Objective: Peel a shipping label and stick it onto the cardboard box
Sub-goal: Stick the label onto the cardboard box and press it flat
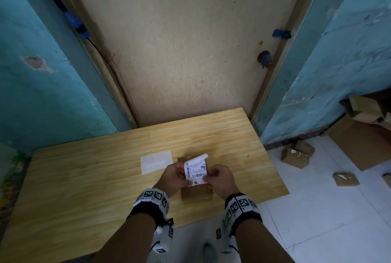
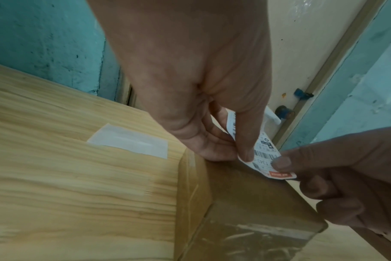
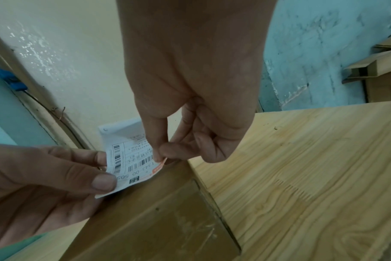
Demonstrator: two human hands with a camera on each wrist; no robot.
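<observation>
A white shipping label (image 1: 196,170) with barcodes is held upright just above a small brown cardboard box (image 1: 196,194) on the wooden table (image 1: 84,188). My left hand (image 1: 175,175) pinches the label's left edge; my right hand (image 1: 218,177) pinches its lower right corner. The top of the label curls backward. In the left wrist view the label (image 2: 263,155) nearly touches the top of the box (image 2: 246,194). In the right wrist view the label (image 3: 132,159) hangs over the box (image 3: 156,211). I cannot tell whether it touches the cardboard.
A pale, blank sheet of backing paper (image 1: 157,161) lies flat on the table left of the box. Several small cardboard boxes (image 1: 296,153) lie on the white tiled floor at the right. A closed door (image 1: 179,40) stands behind the table.
</observation>
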